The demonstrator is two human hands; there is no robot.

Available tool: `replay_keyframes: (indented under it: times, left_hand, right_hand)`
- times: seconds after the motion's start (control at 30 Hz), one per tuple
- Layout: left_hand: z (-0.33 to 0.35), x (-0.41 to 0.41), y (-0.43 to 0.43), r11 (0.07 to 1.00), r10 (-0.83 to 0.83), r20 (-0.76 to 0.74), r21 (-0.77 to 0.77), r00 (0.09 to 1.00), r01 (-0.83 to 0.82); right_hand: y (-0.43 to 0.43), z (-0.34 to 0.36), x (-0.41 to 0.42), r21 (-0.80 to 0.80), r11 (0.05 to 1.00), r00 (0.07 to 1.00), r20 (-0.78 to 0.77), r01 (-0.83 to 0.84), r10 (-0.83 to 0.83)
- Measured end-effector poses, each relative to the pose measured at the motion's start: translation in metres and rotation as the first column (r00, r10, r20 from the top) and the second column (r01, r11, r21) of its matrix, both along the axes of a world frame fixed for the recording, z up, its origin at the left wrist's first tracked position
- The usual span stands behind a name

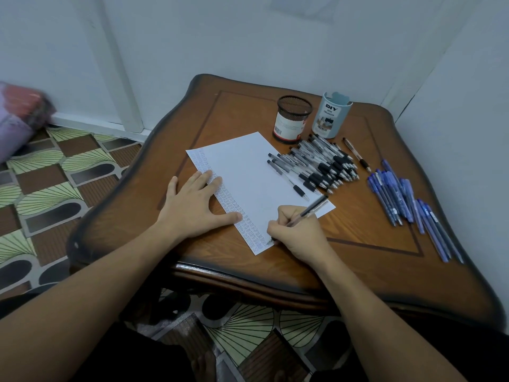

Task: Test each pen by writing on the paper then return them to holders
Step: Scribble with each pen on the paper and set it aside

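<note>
- 1 view only, from a camera worn on the person's head, set above the near edge of the wooden table (248,111) and looking forward and steeply down.
- It sits close: both forearms run up from the bottom corners. The left hand (192,205) and the right hand (297,232), which grips a pen (311,209), lie just below mid-frame on the paper (248,172).
- The wide lens bows the table's edges and takes in nearly the whole top, out to the mesh holder (292,119) and the pale holder (332,117) at the far side.
- Beyond, it faces a corner of pale walls (248,37); patterned floor (55,175) shows at left and under the table.
</note>
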State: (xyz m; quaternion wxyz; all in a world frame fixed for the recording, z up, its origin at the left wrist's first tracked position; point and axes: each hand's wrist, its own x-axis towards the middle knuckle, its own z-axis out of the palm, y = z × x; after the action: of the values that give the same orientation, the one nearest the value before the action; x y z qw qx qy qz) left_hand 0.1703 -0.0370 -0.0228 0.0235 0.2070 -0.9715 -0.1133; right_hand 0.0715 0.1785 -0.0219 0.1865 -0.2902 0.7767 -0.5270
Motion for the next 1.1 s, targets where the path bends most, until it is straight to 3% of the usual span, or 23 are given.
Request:
replay_keyframes:
  times: [0.33,0.47,0.63,1.1]
  left_hand:
    - [0.000,0.000,0.001,1.000,0.001,0.008,-0.002,1.000,-0.001]
    - [0.002,0.000,0.001,1.000,-0.006,0.025,0.000,1.000,0.006]
    - [0.002,0.000,0.001,1.000,-0.025,0.063,-0.007,0.998,0.026]
    - [0.005,0.001,0.003,1.000,-0.023,0.059,0.004,0.998,0.023]
  right_hand:
    - [0.001,0.012,-0.012,-0.188,0.973,0.955,0.286,0.132,-0.074]
    - [0.000,0.019,-0.011,-0.165,0.969,0.931,0.345,0.184,-0.118]
    - [-0.008,0.024,-0.009,-0.102,0.980,0.946,0.295,0.173,-0.136]
    - [-0.012,0.024,-0.004,-0.122,0.974,0.950,0.272,0.189,-0.150]
